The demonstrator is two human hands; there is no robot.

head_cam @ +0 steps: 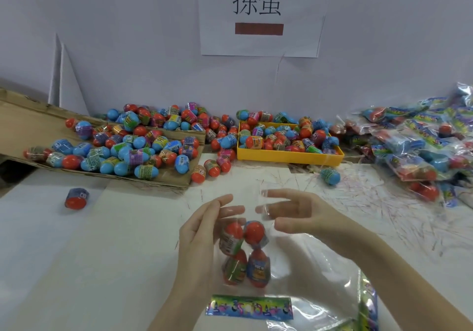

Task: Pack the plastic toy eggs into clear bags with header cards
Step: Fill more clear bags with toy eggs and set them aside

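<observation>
A clear bag (258, 261) hangs upright between my hands, its colourful header card (249, 307) at the lower end. Inside it sit several red-and-blue toy eggs (244, 251), stacked in two rows. My left hand (202, 231) holds the bag's left side with fingers extended along the plastic. My right hand (294, 211) holds the bag's open top edge, fingers stretched toward the left hand, thumb under the film. Many loose eggs (133, 146) lie on the table behind.
A flattened cardboard sheet (30, 123) at the left carries eggs. A yellow tray (289, 155) of eggs stands at centre right. Finished bags (419, 146) pile at the right. More empty bags (340, 300) lie under my right forearm. One stray egg (76, 199) lies left; another (330, 176) sits near the tray.
</observation>
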